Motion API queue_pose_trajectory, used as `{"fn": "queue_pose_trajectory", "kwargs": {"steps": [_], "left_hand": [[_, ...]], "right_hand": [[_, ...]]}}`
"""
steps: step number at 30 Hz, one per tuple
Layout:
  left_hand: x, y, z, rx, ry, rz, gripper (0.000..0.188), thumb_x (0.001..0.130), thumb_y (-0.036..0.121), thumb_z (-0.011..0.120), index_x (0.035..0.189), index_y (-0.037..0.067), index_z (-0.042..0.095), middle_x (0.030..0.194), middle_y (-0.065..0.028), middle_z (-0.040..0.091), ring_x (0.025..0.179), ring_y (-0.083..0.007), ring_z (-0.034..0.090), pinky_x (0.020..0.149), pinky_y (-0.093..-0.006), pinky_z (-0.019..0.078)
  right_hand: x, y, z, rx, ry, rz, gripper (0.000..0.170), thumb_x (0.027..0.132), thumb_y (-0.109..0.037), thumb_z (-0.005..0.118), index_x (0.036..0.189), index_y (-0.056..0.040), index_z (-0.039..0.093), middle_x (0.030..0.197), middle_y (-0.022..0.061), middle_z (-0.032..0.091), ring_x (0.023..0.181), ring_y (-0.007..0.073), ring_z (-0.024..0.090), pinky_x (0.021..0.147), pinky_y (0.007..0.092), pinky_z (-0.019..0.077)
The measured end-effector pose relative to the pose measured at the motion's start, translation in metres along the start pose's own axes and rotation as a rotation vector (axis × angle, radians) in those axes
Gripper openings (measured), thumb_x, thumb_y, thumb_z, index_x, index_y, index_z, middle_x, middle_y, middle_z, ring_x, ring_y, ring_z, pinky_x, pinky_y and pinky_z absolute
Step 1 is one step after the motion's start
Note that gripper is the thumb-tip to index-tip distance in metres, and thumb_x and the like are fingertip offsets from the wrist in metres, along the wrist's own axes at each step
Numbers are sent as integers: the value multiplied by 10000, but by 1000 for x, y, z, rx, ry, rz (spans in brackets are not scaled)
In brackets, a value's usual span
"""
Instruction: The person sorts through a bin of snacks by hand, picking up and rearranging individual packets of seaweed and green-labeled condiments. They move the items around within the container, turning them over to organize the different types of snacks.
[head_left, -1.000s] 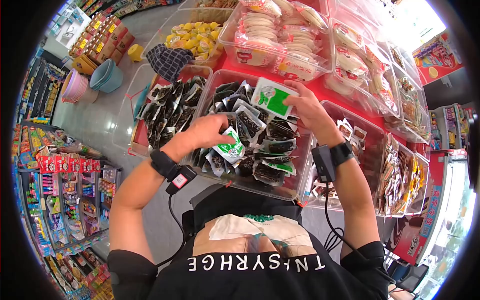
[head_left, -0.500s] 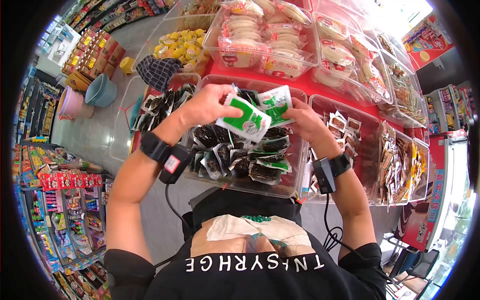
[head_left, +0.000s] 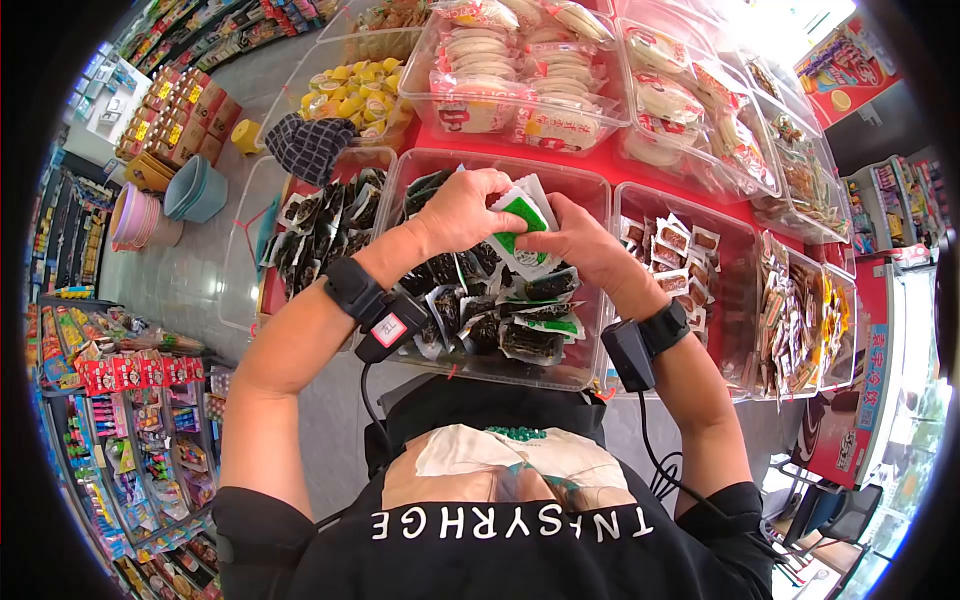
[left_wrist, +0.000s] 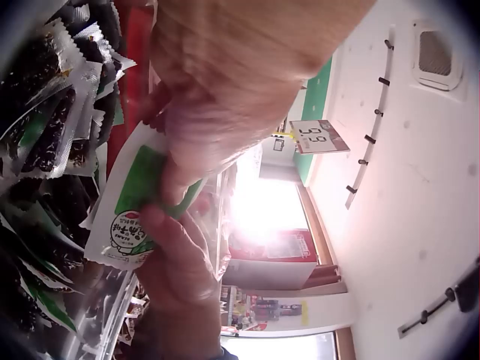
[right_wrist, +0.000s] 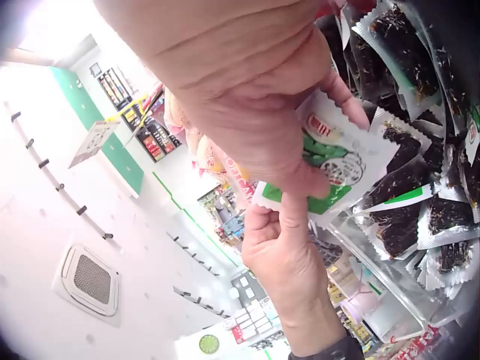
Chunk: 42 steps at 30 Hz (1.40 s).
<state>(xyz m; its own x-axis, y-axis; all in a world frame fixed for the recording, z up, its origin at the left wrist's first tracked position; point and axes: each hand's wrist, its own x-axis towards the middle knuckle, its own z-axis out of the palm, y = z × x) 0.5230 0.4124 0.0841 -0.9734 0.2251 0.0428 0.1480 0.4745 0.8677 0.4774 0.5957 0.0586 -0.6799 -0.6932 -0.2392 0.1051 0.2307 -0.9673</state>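
Above the middle clear bin [head_left: 490,378], both hands pinch green-and-white packets [head_left: 526,258] that lie stacked together. The left hand [head_left: 462,208] grips them from the left, its thumb across the green face. From the right, the right hand [head_left: 585,243] holds the lower part with its thumb on the front. In the left wrist view the packet's printed face [left_wrist: 131,202] shows between the two thumbs; how many packets are stacked cannot be told. Dark-filled clear packets [head_left: 530,340] fill the bin below, some with green backs.
A checked dark cloth [head_left: 310,147] lies over the corner of the left bins. Behind stand bins of yellow-lidded cups [head_left: 355,92] and wrapped flat cakes [head_left: 480,60]. At right are bins of small brown packets [head_left: 672,250]. Pails [head_left: 195,190] stand on the floor.
The left hand has lifted its packet out of the bin and brought it against the right hand's packet. The two packets, apart before, now overlap, and both hands have come close together.
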Motion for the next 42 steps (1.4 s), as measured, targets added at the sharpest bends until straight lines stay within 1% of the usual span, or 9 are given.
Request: {"fn": "queue_pose_trajectory", "kwargs": {"steps": [7, 8, 11, 15, 20, 24, 29, 38, 42], "left_hand": [[-2, -33, -8, 311, 56, -105, 190, 696, 96, 649, 862, 33, 580, 827, -71, 571, 767, -176, 567, 689, -274, 453], [-4, -46, -8, 363, 82, -17, 233, 698, 149, 631, 889, 34, 565, 884, -103, 565, 854, -273, 550, 761, -362, 437], [-4, -75, -9, 729, 126, 99, 357, 711, 190, 634, 1026, 63, 525, 1036, -116, 517, 983, -303, 499, 843, -400, 403], [13, -98, -9, 641, 36, -39, 497, 729, 193, 629, 1171, 76, 433, 1134, -142, 464, 1067, -321, 438, 903, -393, 358], [19, -85, -13, 633, -108, -131, 539, 748, 227, 612, 1212, 59, 396, 1148, -144, 459, 1084, -327, 421, 917, -392, 348], [24, -56, -14, 950, -220, -107, 510, 722, 204, 627, 1172, 57, 435, 1141, -133, 466, 1087, -305, 425, 927, -372, 342], [51, -54, -1, 921, -386, 269, 454, 696, 156, 630, 1116, 71, 480, 1156, -109, 467, 1112, -290, 410, 948, -399, 322], [78, -63, 27, 908, -691, 16, 625, 623, 100, 497, 1242, 102, 411, 1296, -65, 390, 1102, -263, 414, 924, -393, 308], [83, -53, 33, 1023, -707, -63, 471, 664, 178, 508, 1095, -10, 493, 1140, -179, 488, 1083, -301, 449, 916, -381, 349]], "right_hand": [[4, 11, -3, 161, 110, 185, 399, 648, -57, 635, 1019, 37, 523, 889, 93, 595, 779, 153, 564, 702, 270, 449], [4, 11, -5, 238, 148, 225, 391, 643, -48, 633, 1011, 35, 531, 880, 90, 598, 766, 154, 566, 698, 270, 451], [5, 16, -11, 242, 146, 135, 396, 631, -36, 629, 1010, 29, 534, 880, 84, 599, 751, 145, 563, 677, 270, 454], [11, 26, 0, 2, -24, 94, 412, 620, -80, 643, 1011, 0, 540, 827, 62, 597, 745, 136, 556, 706, 263, 445], [22, 45, 31, -581, -101, -127, 481, 566, -157, 662, 1021, -53, 545, 1112, 181, 488, 1006, 272, 498, 851, 332, 403], [21, 55, 41, -517, -71, -222, 422, 551, -134, 637, 962, -88, 554, 1067, 169, 453, 1026, 356, 434, 880, 388, 381], [14, 52, 60, -820, -41, -349, 401, 525, -124, 660, 914, -146, 565, 1007, 147, 456, 984, 344, 429, 832, 396, 399], [5, 42, 70, -800, -104, -242, 417, 527, -154, 642, 940, -130, 583, 988, 116, 473, 969, 288, 475, 781, 372, 437], [4, 44, 79, -839, -95, -259, 418, 526, -138, 623, 941, -116, 580, 960, 108, 509, 925, 280, 516, 764, 373, 449]]}}
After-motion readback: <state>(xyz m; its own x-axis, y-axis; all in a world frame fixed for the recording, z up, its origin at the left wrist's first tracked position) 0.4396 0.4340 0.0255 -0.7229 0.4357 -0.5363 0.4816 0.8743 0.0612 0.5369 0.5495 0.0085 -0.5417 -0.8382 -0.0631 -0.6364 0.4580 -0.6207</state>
